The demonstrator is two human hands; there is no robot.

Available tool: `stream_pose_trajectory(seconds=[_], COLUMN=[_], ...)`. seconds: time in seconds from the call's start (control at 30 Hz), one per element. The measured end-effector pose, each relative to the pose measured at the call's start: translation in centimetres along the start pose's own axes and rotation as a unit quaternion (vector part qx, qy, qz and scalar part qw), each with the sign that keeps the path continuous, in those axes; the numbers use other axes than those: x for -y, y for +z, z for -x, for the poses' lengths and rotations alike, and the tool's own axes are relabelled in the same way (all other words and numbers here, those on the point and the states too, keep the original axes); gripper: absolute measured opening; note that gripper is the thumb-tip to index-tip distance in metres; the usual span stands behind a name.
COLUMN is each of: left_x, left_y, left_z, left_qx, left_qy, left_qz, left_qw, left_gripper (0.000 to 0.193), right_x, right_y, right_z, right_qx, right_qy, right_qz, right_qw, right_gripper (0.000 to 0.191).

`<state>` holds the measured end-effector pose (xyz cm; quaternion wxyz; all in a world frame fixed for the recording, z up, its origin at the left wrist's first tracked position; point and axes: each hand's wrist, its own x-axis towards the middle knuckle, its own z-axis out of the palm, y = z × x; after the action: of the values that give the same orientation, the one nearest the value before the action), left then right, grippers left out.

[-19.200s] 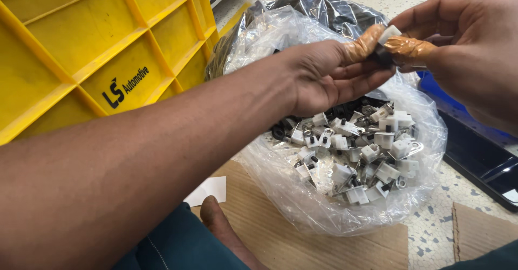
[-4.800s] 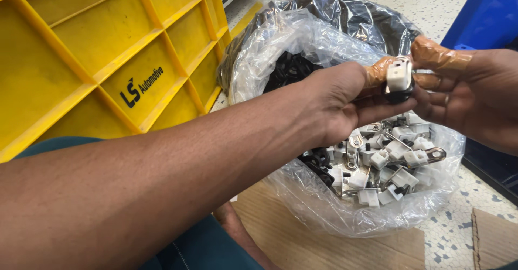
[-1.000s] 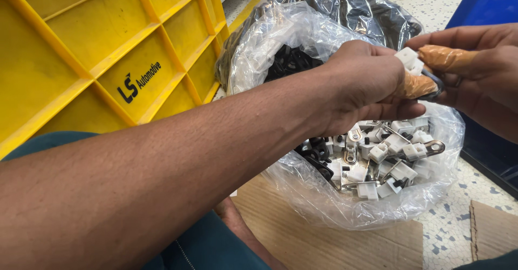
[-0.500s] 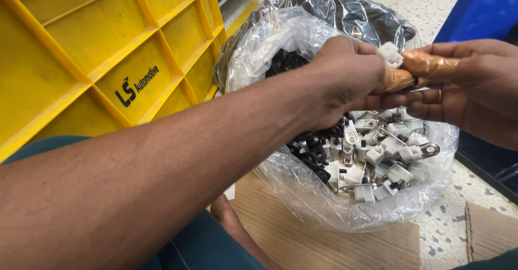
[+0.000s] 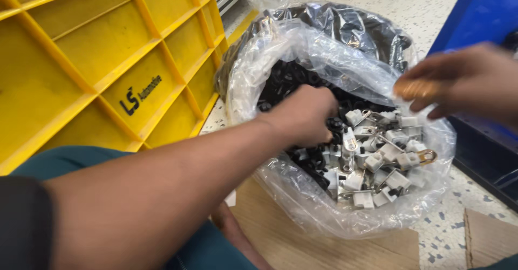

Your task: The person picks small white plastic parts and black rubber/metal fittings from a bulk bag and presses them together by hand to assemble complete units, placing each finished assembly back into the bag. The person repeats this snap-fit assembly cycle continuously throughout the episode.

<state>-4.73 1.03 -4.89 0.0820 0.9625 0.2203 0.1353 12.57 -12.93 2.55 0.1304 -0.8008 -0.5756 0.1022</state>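
The left forearm is seen stretched diagonally from the lower left of the view into the mouth of a clear plastic bag [image 5: 302,205], with the left hand [image 5: 302,116] lowered knuckles-up among the loose parts. Its fingers are curled downward into the pile where black parts [image 5: 286,78] meet white clips [image 5: 377,156]; whether anything is pinched in this grip cannot be told, since the fingertips are hidden under the hand. The right hand [image 5: 464,84] is held above the right rim of the bag, blurred, palm down, with the fingers loosely bent and pointed left. A tan covering is noted on one fingertip [image 5: 415,89]. No part is seen in that grip, though the blur leaves it uncertain how far the fingers are parted. The white clips are heaped in the right and lower part of the bag, some fitted with metal tabs, and a brass-coloured ring [image 5: 427,156] is seen at the right edge of the heap. The black parts are massed behind and to the left, partly under the left hand. A second, darker bag [image 5: 350,27] is seen behind the clear one. A yellow crate [image 5: 81,59] stands to the left, a blue bin [image 5: 480,11] to the right. The bag rests on cardboard [image 5: 302,248] laid over a speckled floor [image 5: 442,237].
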Motion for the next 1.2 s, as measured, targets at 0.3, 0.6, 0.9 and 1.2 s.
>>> stream_pose_trajectory(seconds=[0.3, 0.6, 0.9, 1.2], left_x=[-2.6, -4.0, -5.1, -6.4], left_y=[1.4, -2.6, -6.4, -5.8], left_z=[2.3, -0.4, 0.7, 1.4], left_qx=[-0.026, -0.15, -0.07, -0.015], left_qy=[0.023, -0.09, -0.366, -0.453], left_qz=[-0.067, 0.12, 0.392, 0.533], left_qw=[0.997, 0.977, 0.842, 0.715], left_gripper=[0.02, 0.027, 0.022, 0.017], right_x=[-2.3, -2.3, -1.0, -0.8], right_y=[6.4, 7.0, 7.3, 7.8], right_z=[0.4, 1.1, 2.2, 2.4], right_qx=[0.097, 0.048, 0.049, 0.045], right_qy=[-0.065, -0.187, -0.21, -0.22], right_qz=[0.147, 0.049, -0.007, -0.066], right_qw=[0.982, 0.98, 0.976, 0.972], right_gripper=[0.058, 0.038, 0.042, 0.049])
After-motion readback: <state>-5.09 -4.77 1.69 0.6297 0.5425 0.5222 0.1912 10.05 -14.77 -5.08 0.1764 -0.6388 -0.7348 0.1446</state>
